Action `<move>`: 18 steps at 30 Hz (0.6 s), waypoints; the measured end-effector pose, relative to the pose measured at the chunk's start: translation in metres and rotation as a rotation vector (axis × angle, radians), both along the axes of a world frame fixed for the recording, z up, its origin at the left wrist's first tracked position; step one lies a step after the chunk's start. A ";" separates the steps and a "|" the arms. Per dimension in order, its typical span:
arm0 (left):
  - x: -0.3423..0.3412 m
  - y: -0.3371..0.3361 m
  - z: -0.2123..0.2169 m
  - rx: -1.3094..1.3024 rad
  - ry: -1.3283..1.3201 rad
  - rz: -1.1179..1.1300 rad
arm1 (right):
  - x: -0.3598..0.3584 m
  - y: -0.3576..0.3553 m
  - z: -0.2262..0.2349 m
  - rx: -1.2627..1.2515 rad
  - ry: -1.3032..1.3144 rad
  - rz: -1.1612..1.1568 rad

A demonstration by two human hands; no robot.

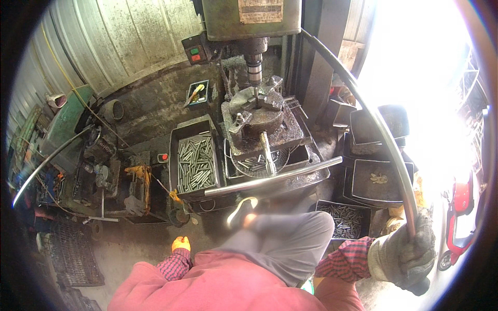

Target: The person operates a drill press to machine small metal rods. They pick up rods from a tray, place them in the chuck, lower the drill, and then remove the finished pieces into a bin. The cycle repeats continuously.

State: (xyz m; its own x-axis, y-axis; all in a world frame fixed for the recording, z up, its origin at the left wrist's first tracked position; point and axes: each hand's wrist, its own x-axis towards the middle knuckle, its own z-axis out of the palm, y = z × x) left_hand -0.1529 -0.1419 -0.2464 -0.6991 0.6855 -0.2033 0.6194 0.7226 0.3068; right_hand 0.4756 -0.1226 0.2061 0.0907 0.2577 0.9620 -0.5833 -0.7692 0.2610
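Observation:
My right hand [406,254], in a thick grey work glove, grips the lower end of a long curved steel lever [381,132] that arcs up to the head of a green drill press [249,18]. Low beside my knee hangs my left hand [181,243], in an orange-tipped glove, holding nothing that I can see. Under the drill bit [254,78] sits a round chuck [258,111] on the machine table. A metal tray [179,136] left of the chuck holds several short steel rods [197,163]. My raised knee in grey trousers fills the lower middle.
A horizontal steel bar [272,179] crosses in front of the machine. Stacked dark trays [376,181] stand at the right, and a box of small steel pieces [345,220] lies below them. Clutter and tools fill the left floor. A red scooter [459,217] stands far right.

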 end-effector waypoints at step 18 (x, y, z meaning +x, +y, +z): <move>0.010 -0.001 0.012 -0.015 -0.055 0.041 | -0.043 0.019 0.034 0.114 -0.113 1.020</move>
State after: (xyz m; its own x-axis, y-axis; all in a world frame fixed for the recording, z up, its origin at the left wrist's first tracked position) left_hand -0.1430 -0.1425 -0.2341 -0.7138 0.6533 -0.2524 0.5720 0.7517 0.3282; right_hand 0.4325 -0.1033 0.2401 -0.2126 0.0683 0.9747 0.3440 -0.9285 0.1401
